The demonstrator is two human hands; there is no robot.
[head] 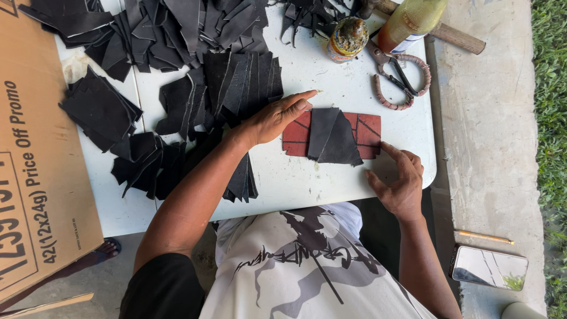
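View from above my white work table [331, 183]: my left hand [276, 118] lies flat, fingers together and extended, its fingertips resting on the left edge of a red rectangular tile [367, 133] near the table's front right corner. Two dark leather pieces [332, 139], one a narrow strip and one triangular, overlap across the tile's middle and hide its centre. My right hand [400, 180] rests at the rounded table corner just below and right of the tile, fingers loosely curled, forefinger and thumb apart, holding nothing and touching neither tile nor leather. Behind my left forearm, a fanned stack of cut black leather [236, 82] spreads across the table, with further heaps of offcuts [100, 109] to the left. Beyond the tile lie scissors with cord-wrapped handles [401, 80], a small round tin [347, 36], a yellowish bottle [410, 20] and a wooden handle [458, 36]. A brown cardboard box [35, 177] covers the table's left end. On the concrete to my right sit a phone [489, 267] and a pencil [484, 237]
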